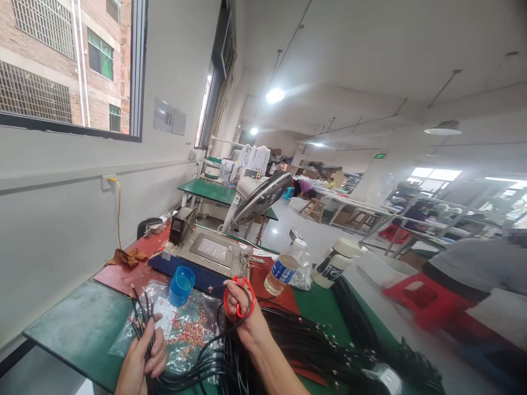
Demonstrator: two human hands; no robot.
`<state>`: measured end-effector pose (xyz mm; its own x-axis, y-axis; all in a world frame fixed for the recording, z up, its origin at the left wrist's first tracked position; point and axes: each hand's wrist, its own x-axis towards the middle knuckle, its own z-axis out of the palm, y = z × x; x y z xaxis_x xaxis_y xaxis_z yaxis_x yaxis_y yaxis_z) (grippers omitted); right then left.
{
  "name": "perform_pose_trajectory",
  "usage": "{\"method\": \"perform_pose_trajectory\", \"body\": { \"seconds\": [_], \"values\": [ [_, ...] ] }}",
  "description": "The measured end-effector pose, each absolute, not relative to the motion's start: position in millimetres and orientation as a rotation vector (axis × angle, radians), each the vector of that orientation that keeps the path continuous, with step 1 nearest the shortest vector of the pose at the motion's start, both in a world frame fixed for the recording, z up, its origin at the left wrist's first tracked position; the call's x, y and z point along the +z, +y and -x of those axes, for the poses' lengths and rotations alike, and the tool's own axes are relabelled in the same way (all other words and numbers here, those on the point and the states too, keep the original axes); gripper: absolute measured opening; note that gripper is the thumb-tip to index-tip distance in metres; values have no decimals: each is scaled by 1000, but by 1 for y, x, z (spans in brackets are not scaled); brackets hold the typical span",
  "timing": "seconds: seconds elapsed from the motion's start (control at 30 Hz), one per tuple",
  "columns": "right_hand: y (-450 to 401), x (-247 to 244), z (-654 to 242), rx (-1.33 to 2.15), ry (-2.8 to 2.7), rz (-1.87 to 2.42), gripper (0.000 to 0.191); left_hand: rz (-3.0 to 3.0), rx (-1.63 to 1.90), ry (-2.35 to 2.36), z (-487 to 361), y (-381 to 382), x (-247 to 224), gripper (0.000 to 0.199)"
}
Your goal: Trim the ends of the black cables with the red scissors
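Note:
My left hand (pixel 145 351) is closed around a bundle of black cables (pixel 143 315), whose stripped ends with thin coloured wires point up. My right hand (pixel 242 315) grips red-handled scissors (pixel 252 302), its fingers through the loops; the blades are hard to make out. A black cable loops close by the right hand. Between the hands a clear plastic bag (pixel 125 340) lies flat, strewn with small red and yellowish wire clippings (pixel 190 332). A blue plastic cup (pixel 181 286) stands at the bag's far edge.
Behind the cup sits a benchtop machine (pixel 197 249). A bottle of yellowish liquid (pixel 282 271) and a white container (pixel 335 263) stand to the right. Black cable bundles (pixel 304 329) cover the right side. Beyond are a fan (pixel 263 197) and, at far right, a person (pixel 473 269) near a red stool (pixel 428 296).

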<state>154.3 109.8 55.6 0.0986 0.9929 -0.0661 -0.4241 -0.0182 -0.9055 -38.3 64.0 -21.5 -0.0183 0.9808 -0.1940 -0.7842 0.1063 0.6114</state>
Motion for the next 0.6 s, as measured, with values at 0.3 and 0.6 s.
{"method": "perform_pose_trajectory", "body": {
  "seconds": [0.3,0.6],
  "values": [
    [75,60,-306,-338,-1440,1945,25,-260,1528,603,44,56,-16,16],
    [54,78,-353,-13,-1629,2568,24,-385,1600,830,42,40,-4,25]
  ]
}}
